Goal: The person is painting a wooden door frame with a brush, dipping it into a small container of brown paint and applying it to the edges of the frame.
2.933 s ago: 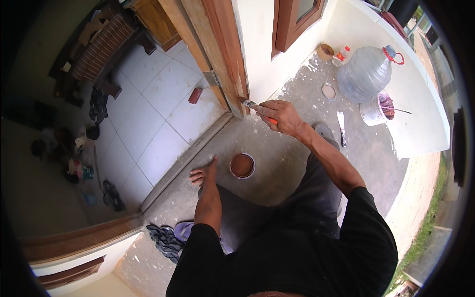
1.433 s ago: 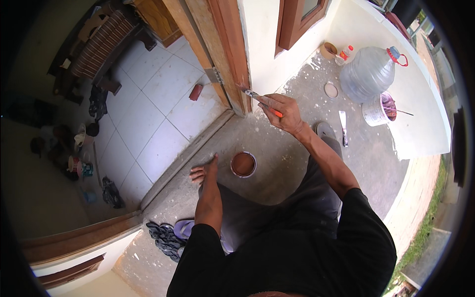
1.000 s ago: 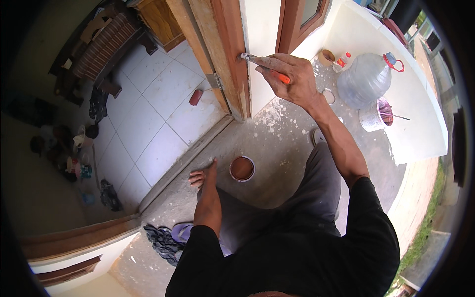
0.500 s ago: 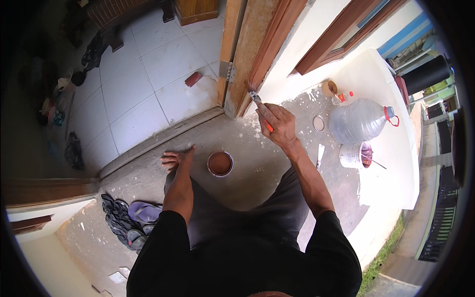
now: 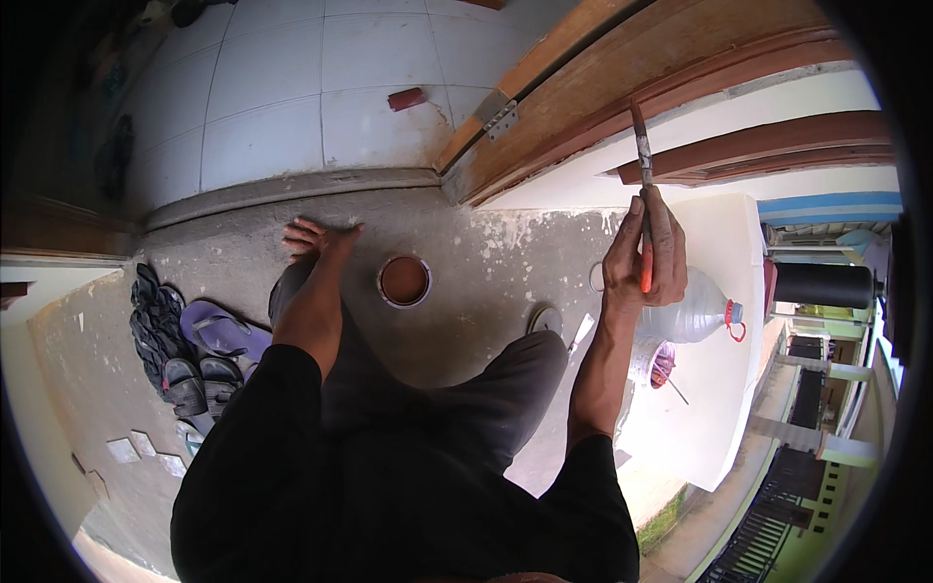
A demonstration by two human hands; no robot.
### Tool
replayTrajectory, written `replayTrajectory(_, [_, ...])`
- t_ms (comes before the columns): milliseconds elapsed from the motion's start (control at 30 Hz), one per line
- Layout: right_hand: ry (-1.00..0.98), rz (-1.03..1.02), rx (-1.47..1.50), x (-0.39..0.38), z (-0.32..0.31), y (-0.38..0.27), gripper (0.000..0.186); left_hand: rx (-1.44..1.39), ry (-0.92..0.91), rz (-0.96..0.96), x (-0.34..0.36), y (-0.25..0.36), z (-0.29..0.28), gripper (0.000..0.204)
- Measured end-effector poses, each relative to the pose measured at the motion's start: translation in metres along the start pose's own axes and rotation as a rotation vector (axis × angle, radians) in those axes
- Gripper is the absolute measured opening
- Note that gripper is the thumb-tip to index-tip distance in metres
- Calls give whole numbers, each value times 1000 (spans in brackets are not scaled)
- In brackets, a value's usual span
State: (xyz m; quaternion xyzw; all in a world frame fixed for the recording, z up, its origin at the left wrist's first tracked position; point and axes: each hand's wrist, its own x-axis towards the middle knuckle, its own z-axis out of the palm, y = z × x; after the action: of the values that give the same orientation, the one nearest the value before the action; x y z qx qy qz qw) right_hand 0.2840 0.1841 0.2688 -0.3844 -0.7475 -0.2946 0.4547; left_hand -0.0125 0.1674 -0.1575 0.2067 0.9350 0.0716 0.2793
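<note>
Between the fingers of my right hand is a paintbrush with an orange-tipped handle. Its bristles touch or come very close to the reddish-brown strip of the wooden door frame. My left hand rests by my left knee, holding nothing, with its fingers spread. To the right of that hand, an open can of brown paint stands on the concrete floor in front of me.
Sandals lie at the left. A large clear water bottle and a paint-stained bucket stand right, near a scraper-like blade. A concrete sill borders the tiled floor, where a dark red block lies.
My right hand has carried the brush up and to the right along the door frame. The view has turned, shifting the surroundings. My left hand stays by my knee.
</note>
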Motion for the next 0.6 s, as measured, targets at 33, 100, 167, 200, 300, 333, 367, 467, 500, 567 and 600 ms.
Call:
replayTrajectory(33, [3,1,-20,-12,3,2,25,1,-3,5,-6,4,1,163])
replayTrajectory(100, [-5,11,26,-40,20,1,27,-15,27,7,-1,-4,0,163])
replayTrajectory(167, [-123,41,72,-71,37,1,32,-20,27,3,-2,-2,-1,163])
replayTrajectory(200, [-151,50,130,-83,45,-1,33,-22,19,-12,-1,-3,-4,163])
replayTrajectory(300, [-261,99,182,-121,56,-3,33,19,-1,-40,-6,6,-5,160])
replayTrajectory(333, [-316,123,198,-131,59,-5,33,37,-1,-51,-6,7,-5,159])
replayTrajectory(367, [-346,128,222,-142,60,-7,33,42,-8,-58,-4,8,-6,159])
replayTrajectory(467, [-411,136,262,-157,60,-9,33,45,-19,-54,-1,9,-5,161])
replayTrajectory(500, [-423,137,255,-154,59,-4,33,41,-22,-37,-2,9,-3,162])
replayTrajectory(567, [-395,139,253,-135,56,6,33,78,0,-40,-3,10,-5,163])
replayTrajectory(600, [-331,136,231,-117,54,10,34,84,0,-46,-2,9,-6,163])
